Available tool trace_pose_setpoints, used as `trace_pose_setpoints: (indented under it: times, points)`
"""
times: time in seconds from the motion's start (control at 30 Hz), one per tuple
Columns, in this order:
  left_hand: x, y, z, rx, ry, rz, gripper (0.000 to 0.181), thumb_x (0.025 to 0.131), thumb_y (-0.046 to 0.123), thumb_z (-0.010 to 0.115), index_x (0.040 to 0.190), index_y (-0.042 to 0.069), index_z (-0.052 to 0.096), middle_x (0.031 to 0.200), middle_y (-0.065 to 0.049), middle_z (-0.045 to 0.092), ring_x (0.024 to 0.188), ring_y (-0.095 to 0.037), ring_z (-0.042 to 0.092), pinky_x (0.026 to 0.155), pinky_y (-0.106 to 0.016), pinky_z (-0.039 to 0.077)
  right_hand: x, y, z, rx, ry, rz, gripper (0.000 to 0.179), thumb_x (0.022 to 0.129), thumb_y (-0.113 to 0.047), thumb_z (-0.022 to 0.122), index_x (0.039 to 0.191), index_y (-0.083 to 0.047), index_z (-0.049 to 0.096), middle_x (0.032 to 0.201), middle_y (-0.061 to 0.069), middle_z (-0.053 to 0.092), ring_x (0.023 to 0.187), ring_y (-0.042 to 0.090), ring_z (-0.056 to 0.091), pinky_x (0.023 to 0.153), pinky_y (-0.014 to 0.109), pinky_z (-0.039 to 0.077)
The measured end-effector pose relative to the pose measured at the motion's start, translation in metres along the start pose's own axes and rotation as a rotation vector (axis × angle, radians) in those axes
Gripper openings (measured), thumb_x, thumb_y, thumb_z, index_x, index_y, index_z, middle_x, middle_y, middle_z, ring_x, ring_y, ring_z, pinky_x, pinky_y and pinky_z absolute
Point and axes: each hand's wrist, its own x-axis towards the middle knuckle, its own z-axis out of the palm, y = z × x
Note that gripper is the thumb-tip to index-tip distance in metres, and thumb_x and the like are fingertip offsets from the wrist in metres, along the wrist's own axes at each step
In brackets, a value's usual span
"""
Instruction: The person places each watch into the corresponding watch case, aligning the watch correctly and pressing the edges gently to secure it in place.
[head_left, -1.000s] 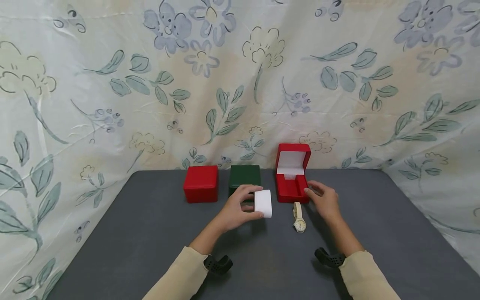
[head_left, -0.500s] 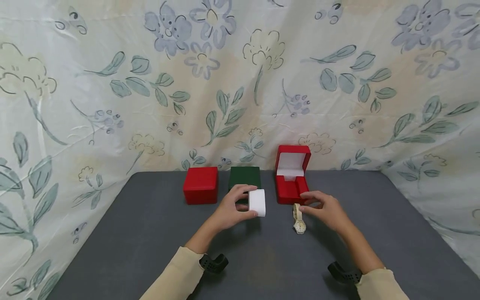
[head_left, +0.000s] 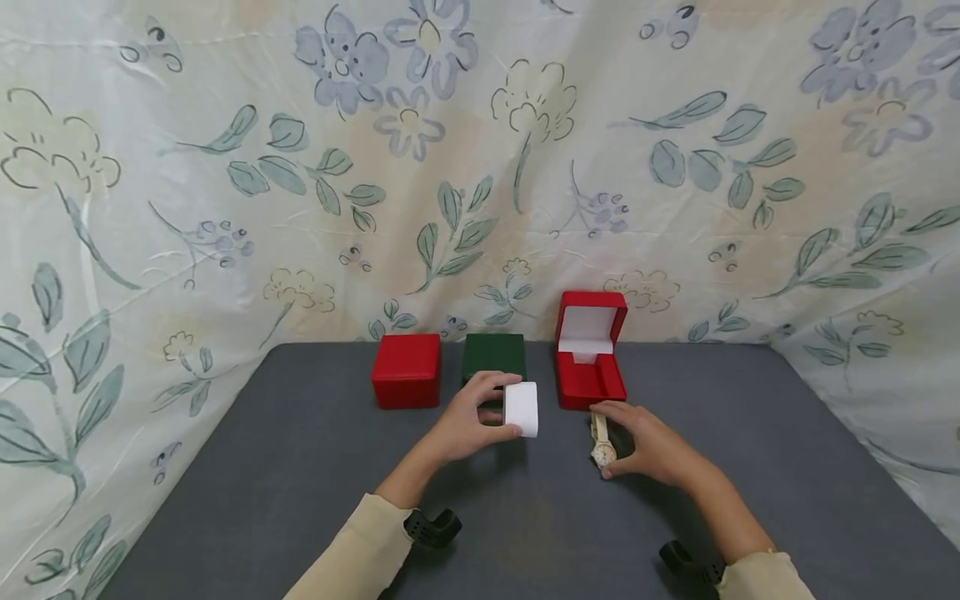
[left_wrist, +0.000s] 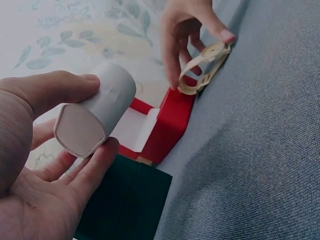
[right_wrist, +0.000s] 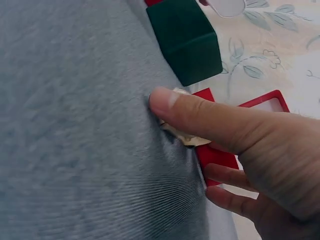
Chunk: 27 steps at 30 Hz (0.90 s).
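My left hand (head_left: 471,418) holds a white watch cushion (head_left: 521,409) above the table, thumb on one side and fingers on the other. In the left wrist view the cushion (left_wrist: 107,100) shows a smooth rounded side and a flat end. A cream-strapped wristwatch (head_left: 601,437) lies on the table, its strap looped. My right hand (head_left: 648,442) spans the watch lengthwise, with the thumb at the dial end and fingertips at the strap's far end. Just behind stands an open red watch box (head_left: 577,379) with a white-lined lid. The right wrist view mostly hides the watch (right_wrist: 182,135) behind the thumb.
A closed red box (head_left: 406,372) and a closed green box (head_left: 495,354) stand left of the open one, along the back of the dark grey table (head_left: 300,467). A floral cloth (head_left: 450,208) hangs behind.
My right hand has moved from the open box's right edge towards me and onto the wristwatch. The left hand keeps its hold on the cushion, nearly still.
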Motion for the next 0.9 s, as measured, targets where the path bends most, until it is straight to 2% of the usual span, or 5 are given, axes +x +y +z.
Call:
trace_pose_setpoints:
  times: [0.27,0.53,0.7,0.8,0.9]
  points:
    - [-0.01,0.025,-0.002,0.011,-0.03,-0.002,0.063,0.082,0.004,0.074,0.139,0.008,0.048,0.141,-0.013,0.042,0.125,-0.034,0.049,0.094,-0.042,0.054,-0.003,-0.001,0.003,-0.014,0.027,0.054,0.09,0.069,-0.037,0.085,0.144,-0.012,0.042,0.139,0.016,0.051,0.125,0.037,0.046,0.095,0.06,0.047]
    - [-0.012,0.028,-0.001,0.011,-0.032,-0.018,0.062,0.082,0.005,0.074,0.138,0.012,0.049,0.141,-0.012,0.042,0.125,-0.032,0.05,0.093,-0.039,0.055,-0.004,-0.002,0.002,-0.018,0.027,0.048,0.089,0.067,-0.035,0.087,0.142,-0.016,0.042,0.136,0.014,0.052,0.124,0.036,0.047,0.094,0.06,0.048]
    - [-0.006,0.013,0.0,0.012,-0.033,-0.024,0.064,0.082,0.004,0.074,0.139,0.012,0.048,0.142,-0.012,0.042,0.125,-0.032,0.049,0.092,-0.04,0.055,-0.004,0.0,0.002,-0.068,0.025,0.01,0.08,0.067,-0.04,0.085,0.136,-0.016,0.052,0.141,0.016,0.048,0.126,0.039,0.044,0.093,0.062,0.047]
    - [0.0,-0.002,0.002,0.01,-0.031,-0.025,0.066,0.082,0.007,0.075,0.14,0.017,0.047,0.143,-0.008,0.041,0.127,-0.031,0.048,0.093,-0.041,0.055,-0.004,0.001,0.003,-0.089,0.042,-0.013,0.06,0.068,-0.039,0.085,0.119,-0.018,0.061,0.138,0.015,0.051,0.123,0.038,0.047,0.091,0.061,0.048]
    - [0.001,-0.007,0.003,0.011,-0.025,-0.016,0.066,0.082,0.01,0.076,0.14,0.021,0.048,0.143,-0.005,0.041,0.127,-0.03,0.048,0.092,-0.039,0.055,-0.004,0.001,0.003,-0.102,0.06,-0.032,0.041,0.069,-0.038,0.085,0.097,-0.023,0.059,0.133,0.015,0.054,0.119,0.036,0.05,0.088,0.058,0.051]
